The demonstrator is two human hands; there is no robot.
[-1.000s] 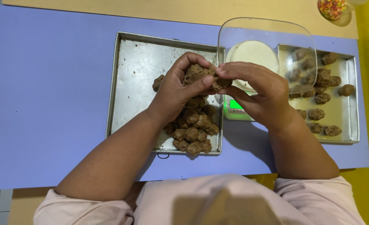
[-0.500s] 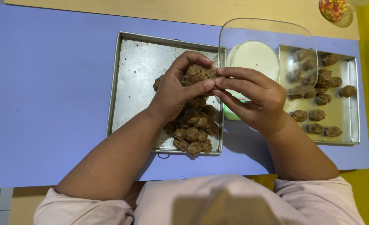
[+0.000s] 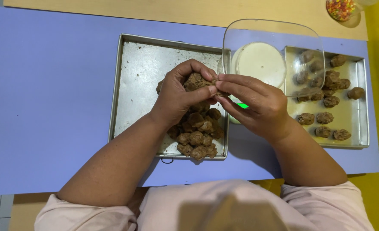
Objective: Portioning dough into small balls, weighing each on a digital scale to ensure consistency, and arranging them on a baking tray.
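Grip: your left hand (image 3: 178, 96) and right hand (image 3: 258, 105) clamped together on a brown dough lump (image 3: 196, 80) | Hidden: lump mostly covered by fingers, long axis indeterminable | Location: above metal tray (image 3: 142, 72) holding dough pieces (image 3: 198, 134) on blue surface (image 3: 48, 94).

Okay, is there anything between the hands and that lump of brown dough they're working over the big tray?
Nothing visible does. The left hand already cups the dough lump in its grip, and the right hand pinches it at its edge. Both are above the large metal tray, over the pile of dough pieces.
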